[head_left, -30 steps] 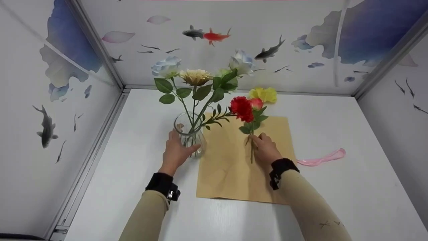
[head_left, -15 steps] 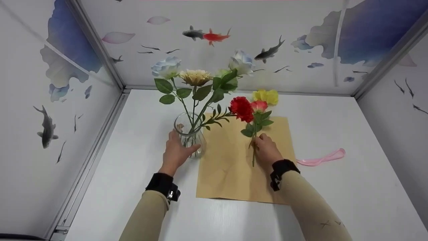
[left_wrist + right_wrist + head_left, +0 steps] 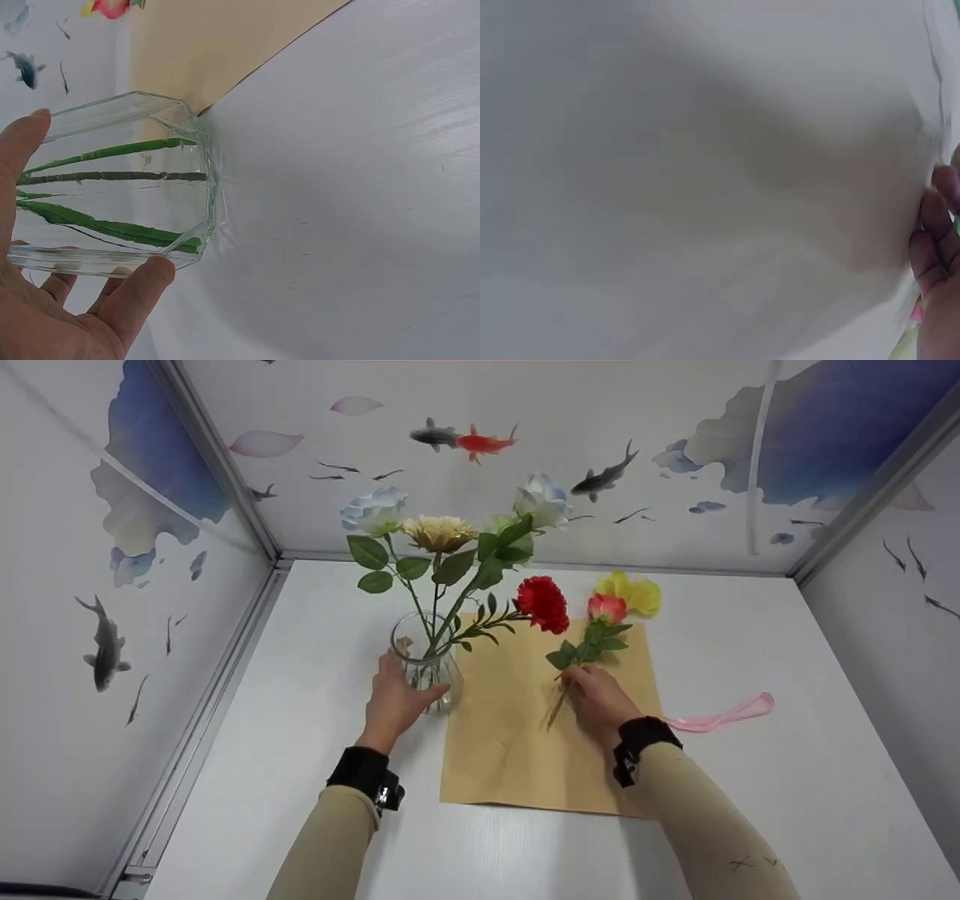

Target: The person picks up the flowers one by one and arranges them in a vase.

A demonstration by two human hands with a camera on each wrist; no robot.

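My left hand (image 3: 397,697) grips the side of a clear glass vase (image 3: 448,679). In the left wrist view, thumb and fingers wrap around the faceted glass (image 3: 112,259), and green stems (image 3: 112,225) show inside. The vase holds pale blue flowers (image 3: 375,510), a beige flower (image 3: 440,534) and a red carnation (image 3: 544,604) leaning right. My right hand (image 3: 598,695) pinches the leafy stem of a pink flower (image 3: 606,608), low over brown paper (image 3: 510,757). A yellow flower (image 3: 637,596) lies right behind the pink one. In the right wrist view, curled fingers (image 3: 934,240) show at the right edge.
A pink ribbon-like strip (image 3: 724,714) lies on the white table (image 3: 795,795), right of the paper. White walls printed with fish (image 3: 480,441) enclose the back and both sides.
My right hand has shifted slightly right. The pink flower has swung right and tilted away from the carnation, and the yellow flower has moved right with it. The left hand and vase stay put.
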